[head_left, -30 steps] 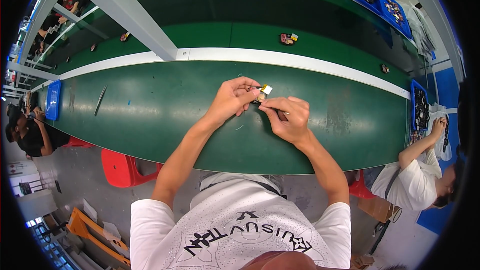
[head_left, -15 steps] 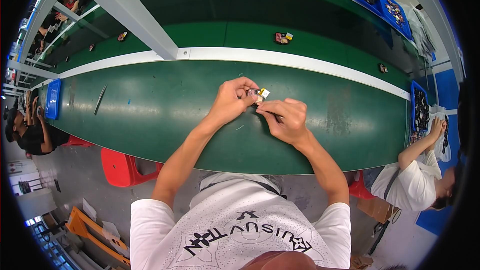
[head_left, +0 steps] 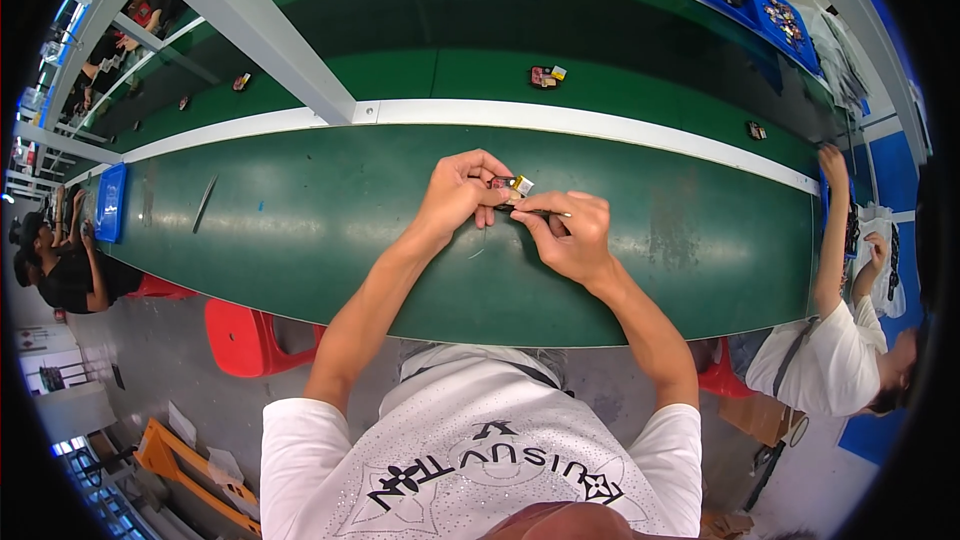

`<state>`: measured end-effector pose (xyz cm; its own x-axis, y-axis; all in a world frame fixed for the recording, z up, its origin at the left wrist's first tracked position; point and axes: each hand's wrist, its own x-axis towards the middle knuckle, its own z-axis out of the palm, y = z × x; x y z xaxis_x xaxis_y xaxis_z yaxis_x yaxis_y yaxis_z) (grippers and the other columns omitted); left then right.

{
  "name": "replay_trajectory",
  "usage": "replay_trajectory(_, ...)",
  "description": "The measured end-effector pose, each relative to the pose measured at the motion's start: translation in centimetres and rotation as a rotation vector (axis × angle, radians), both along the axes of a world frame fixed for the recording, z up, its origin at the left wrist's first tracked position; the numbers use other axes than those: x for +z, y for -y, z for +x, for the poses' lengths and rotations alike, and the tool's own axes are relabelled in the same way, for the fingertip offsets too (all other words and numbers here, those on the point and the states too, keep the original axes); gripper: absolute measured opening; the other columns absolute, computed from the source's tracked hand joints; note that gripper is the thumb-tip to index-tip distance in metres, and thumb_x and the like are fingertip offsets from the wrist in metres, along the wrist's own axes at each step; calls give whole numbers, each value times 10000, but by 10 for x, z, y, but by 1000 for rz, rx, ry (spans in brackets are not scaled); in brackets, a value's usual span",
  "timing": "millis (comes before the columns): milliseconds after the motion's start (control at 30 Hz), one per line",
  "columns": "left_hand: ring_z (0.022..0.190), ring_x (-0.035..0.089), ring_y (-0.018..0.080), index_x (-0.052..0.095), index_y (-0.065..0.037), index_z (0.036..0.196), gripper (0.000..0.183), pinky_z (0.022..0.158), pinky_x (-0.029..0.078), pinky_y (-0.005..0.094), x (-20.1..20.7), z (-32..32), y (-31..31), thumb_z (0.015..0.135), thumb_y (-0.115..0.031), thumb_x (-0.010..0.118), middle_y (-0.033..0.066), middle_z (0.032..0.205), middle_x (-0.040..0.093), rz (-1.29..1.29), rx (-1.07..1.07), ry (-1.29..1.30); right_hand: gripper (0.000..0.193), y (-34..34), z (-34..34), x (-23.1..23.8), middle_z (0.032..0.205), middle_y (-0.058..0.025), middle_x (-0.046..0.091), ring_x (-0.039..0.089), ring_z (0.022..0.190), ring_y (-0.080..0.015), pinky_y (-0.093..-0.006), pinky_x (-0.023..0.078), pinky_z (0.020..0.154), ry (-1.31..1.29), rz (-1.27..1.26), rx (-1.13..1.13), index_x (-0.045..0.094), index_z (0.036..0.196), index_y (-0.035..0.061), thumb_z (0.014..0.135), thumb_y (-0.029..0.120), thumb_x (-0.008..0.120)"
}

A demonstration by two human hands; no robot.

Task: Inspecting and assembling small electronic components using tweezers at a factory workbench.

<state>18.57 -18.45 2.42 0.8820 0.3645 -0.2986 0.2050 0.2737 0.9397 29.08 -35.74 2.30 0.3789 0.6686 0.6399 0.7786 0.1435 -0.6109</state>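
Over the middle of the green bench, my left hand pinches a small electronic assembly between thumb and fingers. It has a dark housing and a yellow and white tab, which sticks out on the far side. Close by on the right, my right hand grips a thin pointed tool that looks like tweezers. The tool's tip is at the near edge of the assembly, where my fingers hide the contact. A fine pale strand lies on the bench below my hands.
Beyond a white rail runs a green belt bearing small assemblies. A pair of tweezers and a blue tray are at left. At right, a co-worker's arm reaches past a blue bin. A red stool stands near the bench.
The assemblies on the belt have shifted left. The co-worker at right has stretched an arm forward toward the belt. My hands stay almost in place, with the tool in my right hand lying flatter.
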Motion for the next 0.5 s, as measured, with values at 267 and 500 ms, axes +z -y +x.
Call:
replay_trajectory(267,539,620,131,638,54,1022,181,472,484,243,5,21,-8,849,77,685,88,771,673,31,9,-6,159,-2,9,-3,698,-4,707,435,400,-111,-277,365,466,-23,50,-90,747,866,91,753,38,846)
replay_trajectory(500,580,669,156,642,88,1066,227,508,546,261,-16,89,-94,866,8,715,129,825,716,301,390,70,149,-5,27,-5,635,-26,646,391,420,-71,-270,312,416,-127,179,-213,770,918,53,786,24,834)
